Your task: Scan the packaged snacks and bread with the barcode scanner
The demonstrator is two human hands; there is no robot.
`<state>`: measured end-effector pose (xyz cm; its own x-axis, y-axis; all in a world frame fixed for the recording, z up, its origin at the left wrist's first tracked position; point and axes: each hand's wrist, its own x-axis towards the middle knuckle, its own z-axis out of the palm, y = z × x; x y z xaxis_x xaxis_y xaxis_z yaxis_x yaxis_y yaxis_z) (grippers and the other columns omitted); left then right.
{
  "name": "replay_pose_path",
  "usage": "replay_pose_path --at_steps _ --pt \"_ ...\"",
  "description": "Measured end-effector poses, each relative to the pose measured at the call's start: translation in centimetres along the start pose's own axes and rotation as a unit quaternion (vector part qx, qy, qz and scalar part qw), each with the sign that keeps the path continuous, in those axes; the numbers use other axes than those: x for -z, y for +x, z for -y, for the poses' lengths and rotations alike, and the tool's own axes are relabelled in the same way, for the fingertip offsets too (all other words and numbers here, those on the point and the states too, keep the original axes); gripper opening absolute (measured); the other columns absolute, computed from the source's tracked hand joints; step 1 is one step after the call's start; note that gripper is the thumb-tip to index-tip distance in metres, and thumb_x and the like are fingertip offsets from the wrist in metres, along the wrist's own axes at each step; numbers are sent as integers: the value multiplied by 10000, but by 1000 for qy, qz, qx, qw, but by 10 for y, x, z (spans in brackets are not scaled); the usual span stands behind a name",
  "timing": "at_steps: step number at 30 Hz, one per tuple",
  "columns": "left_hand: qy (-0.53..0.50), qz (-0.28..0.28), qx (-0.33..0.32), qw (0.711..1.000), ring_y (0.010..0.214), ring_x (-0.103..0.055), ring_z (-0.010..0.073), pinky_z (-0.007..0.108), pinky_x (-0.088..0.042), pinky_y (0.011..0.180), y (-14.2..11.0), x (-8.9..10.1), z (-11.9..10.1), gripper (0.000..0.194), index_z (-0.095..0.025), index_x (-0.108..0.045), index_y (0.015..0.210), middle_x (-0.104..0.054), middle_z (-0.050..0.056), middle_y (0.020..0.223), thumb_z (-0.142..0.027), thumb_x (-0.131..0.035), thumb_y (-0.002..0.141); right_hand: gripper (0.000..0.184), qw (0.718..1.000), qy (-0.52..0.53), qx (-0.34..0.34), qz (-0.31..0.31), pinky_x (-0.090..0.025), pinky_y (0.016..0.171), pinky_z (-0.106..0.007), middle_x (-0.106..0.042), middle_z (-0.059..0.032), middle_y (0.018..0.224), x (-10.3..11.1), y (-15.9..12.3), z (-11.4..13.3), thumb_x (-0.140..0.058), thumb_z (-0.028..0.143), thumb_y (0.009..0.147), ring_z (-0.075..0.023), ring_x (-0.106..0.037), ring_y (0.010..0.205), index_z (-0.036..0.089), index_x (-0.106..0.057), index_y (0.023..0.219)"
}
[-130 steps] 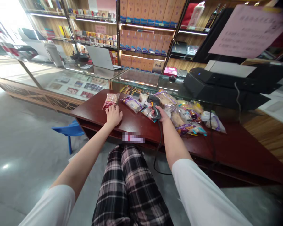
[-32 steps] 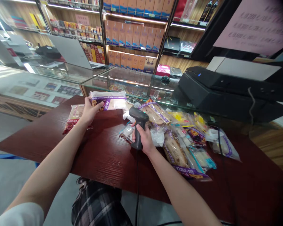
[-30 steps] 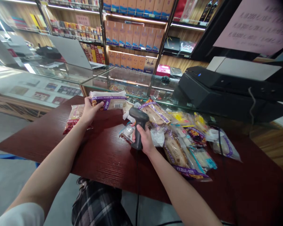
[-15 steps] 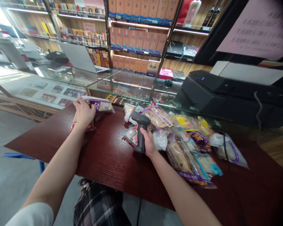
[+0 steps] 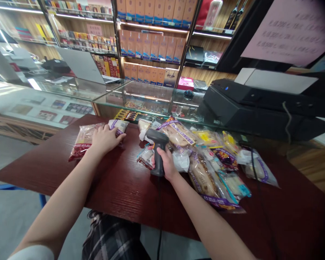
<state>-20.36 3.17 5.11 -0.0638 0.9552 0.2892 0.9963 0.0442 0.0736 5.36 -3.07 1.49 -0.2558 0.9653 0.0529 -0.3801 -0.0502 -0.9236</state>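
My right hand (image 5: 164, 160) is wrapped round the handle of a black barcode scanner (image 5: 158, 153), held above the table with its cable hanging down. My left hand (image 5: 105, 139) is palm down at the left, its thumb and fingers on a white and purple bread bag (image 5: 119, 125). Part of that bag is hidden under the fingers. Beside the hand lies a clear and red food bag (image 5: 79, 144). To the right of the scanner is a pile of packaged breads, among them a long purple-edged bread bag (image 5: 204, 178) and another bread bag (image 5: 177, 133).
The dark red table (image 5: 119, 191) meets a glass display counter (image 5: 141, 94) at the back. A black printer (image 5: 260, 97) stands at the right rear, a laptop (image 5: 79, 65) at the left rear. A cable (image 5: 256, 168) crosses the right-hand packets. Shelves hold boxed goods.
My left hand has shifted right and slightly nearer, and the white and purple bag has turned beneath it. The red bag now shows more fully. My right hand still holds the scanner; the view has shifted slightly.
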Motion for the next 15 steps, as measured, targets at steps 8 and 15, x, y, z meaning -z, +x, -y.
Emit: replay_pose_path --at_steps 8,15 --pt "-58 -21 85 994 1316 -312 591 844 -210 897 -3 -16 2 605 -227 -682 1125 -484 249 1402 -681 -556 745 316 1000 5 -6 -6 -396 389 -205 -570 52 503 -2 -1 3 -580 481 842 -104 -499 380 198 -567 983" --pt "-71 70 121 988 1370 -227 598 865 -170 900 17 -20 38 701 -216 -576 1329 -419 275 1468 -635 -509 770 338 1000 7 -5 -7 -394 393 -215 -567 62 509 -2 -1 2 -591 495 827 -107 -495 376 200 -558 989"
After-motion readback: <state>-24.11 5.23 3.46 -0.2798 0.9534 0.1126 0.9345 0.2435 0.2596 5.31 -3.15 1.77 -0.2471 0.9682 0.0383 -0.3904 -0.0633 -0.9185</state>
